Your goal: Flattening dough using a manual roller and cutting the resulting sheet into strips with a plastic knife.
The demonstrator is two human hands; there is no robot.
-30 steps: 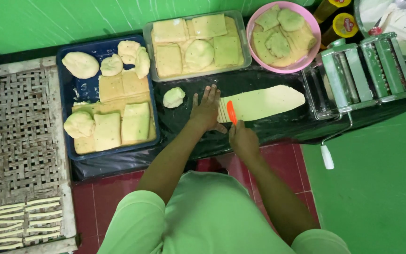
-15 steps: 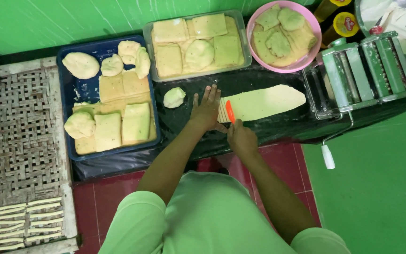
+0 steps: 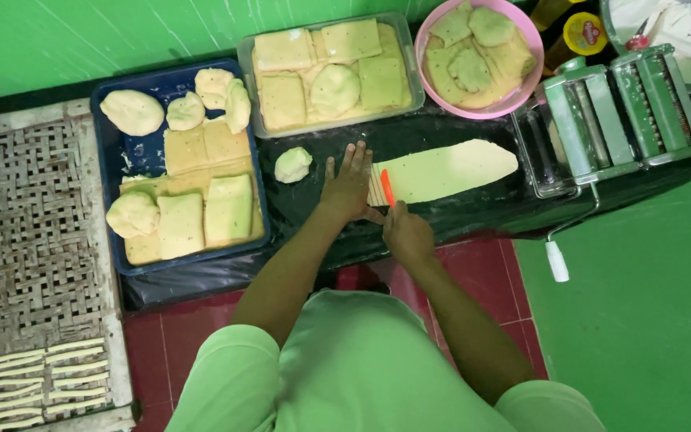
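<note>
At frame centre, the left hand [image 3: 348,190] lies flat, fingers spread, on one dough sheet [image 3: 445,170], the right hand [image 3: 406,234] grips one orange cutter [image 3: 388,188], and perhaps three trays of dough sit above.

Light is even and fairly bright across the whole view, soft and diffuse, with no single strong source evident. Shadows are faint: a thin soft one lies under the left hand [image 3: 348,186] toward 6 o'clock. Mild glare shows on the black plastic sheet [image 3: 473,210] near 3 o'clock and on the metal pasta roller [image 3: 625,108] at 2 o'clock. Focus is acceptable at centre; detail softens and straight lines bend slightly toward the edges, especially at 9 o'clock.
</note>
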